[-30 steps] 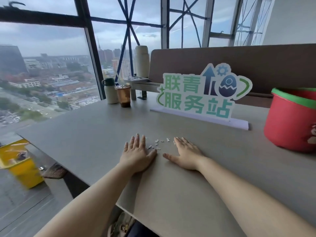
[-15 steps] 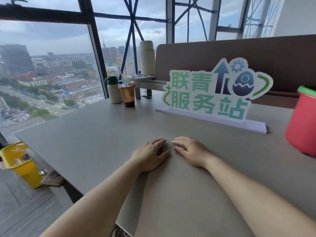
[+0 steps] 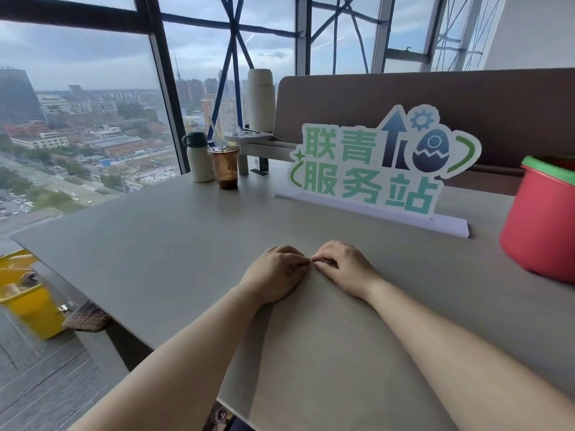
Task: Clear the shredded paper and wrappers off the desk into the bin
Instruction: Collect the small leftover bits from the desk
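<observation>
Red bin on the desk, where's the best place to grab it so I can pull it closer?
Probably the green rim of the red bin, on the side nearest you, hooking fingers over it from above. It stands upright and open-topped, its smooth wall looks too wide for one hand, and no handle shows.

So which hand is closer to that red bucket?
Right. The right hand rests nearer the red bucket, with desk between them; the left hand lies just beyond it, farther away.
</observation>
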Demonstrator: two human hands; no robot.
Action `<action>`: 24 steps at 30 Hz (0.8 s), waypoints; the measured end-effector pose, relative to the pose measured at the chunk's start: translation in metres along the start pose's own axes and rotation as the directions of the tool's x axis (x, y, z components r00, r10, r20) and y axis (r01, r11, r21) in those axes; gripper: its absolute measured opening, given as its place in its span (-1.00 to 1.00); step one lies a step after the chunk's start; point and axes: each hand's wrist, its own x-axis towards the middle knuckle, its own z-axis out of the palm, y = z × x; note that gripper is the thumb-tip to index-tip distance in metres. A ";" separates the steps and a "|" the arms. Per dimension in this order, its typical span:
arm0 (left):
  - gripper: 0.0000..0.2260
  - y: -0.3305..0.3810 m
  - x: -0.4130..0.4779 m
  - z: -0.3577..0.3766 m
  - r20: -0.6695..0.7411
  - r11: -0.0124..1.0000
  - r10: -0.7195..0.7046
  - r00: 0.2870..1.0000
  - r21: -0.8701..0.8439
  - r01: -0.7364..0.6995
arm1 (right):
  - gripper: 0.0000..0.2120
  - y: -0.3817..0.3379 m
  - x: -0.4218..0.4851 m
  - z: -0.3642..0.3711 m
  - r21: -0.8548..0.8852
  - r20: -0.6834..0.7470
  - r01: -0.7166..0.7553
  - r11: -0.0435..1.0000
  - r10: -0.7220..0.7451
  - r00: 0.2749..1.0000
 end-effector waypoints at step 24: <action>-0.53 -0.014 -0.024 -0.011 -0.051 0.985 -0.168 0.985 0.042 0.170 | -0.59 0.012 -0.023 -0.009 -0.023 -0.018 -0.174 0.984 0.174 0.985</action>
